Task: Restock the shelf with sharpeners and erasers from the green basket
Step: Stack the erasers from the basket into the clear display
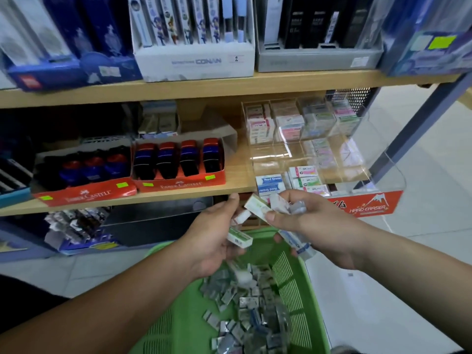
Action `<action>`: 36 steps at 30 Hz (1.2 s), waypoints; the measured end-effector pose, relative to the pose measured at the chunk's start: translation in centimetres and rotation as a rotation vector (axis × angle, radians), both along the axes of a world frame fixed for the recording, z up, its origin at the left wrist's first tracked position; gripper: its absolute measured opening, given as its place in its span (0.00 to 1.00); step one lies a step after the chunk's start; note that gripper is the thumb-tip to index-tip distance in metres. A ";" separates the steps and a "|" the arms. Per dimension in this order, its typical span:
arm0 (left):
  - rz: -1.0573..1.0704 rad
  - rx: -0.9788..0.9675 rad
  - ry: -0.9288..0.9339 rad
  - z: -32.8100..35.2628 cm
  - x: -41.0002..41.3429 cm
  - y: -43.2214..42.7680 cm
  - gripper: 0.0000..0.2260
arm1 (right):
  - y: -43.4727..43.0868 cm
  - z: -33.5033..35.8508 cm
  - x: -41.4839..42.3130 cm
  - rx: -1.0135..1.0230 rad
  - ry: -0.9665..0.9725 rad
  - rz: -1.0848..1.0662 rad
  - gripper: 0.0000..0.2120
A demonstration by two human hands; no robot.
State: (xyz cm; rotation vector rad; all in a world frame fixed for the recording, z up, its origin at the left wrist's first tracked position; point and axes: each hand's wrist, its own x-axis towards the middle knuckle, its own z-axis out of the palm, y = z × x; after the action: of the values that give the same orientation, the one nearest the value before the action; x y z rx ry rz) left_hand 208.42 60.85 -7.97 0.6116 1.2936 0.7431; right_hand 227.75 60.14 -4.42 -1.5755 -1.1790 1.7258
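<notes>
Both hands hover over the green plastic basket [293, 282]: the left hand [214, 241] curls round a small green-and-white boxed eraser [239, 238], while the right hand [314, 221] clutches several sleeved white erasers [258, 205]. They look light, firm and slick-wrapped; best pinched across the long sides.

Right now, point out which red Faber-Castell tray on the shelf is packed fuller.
The right-hand red tray, beside the clear eraser display: four tight rows of sharpeners. The left tray holds three looser ones.
</notes>
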 end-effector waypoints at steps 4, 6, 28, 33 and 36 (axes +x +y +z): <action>-0.092 0.083 0.132 -0.6 -0.7 -0.2 0.13 | -0.3 -0.3 -0.6 0.002 -0.029 0.039 0.09; -0.096 0.101 0.136 -0.7 -1.0 -0.1 0.13 | -0.3 -0.4 -0.6 0.000 -0.028 0.049 0.09; -0.342 0.380 0.174 7.2 8.8 4.8 0.08 | 1.7 4.3 8.6 0.120 0.172 -0.230 0.12; -0.605 0.645 0.704 7.4 12.0 10.0 0.04 | 1.9 4.5 12.4 0.102 0.229 -0.420 0.16; -0.784 0.751 0.882 6.7 14.7 12.0 0.07 | 2.5 3.9 13.6 0.131 0.204 -0.463 0.20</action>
State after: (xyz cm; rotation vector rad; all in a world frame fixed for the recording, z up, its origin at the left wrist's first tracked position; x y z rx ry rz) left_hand 223.11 72.82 -1.29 2.0836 1.3414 0.2470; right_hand 241.35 62.66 -0.52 -1.4175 -0.7380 1.4318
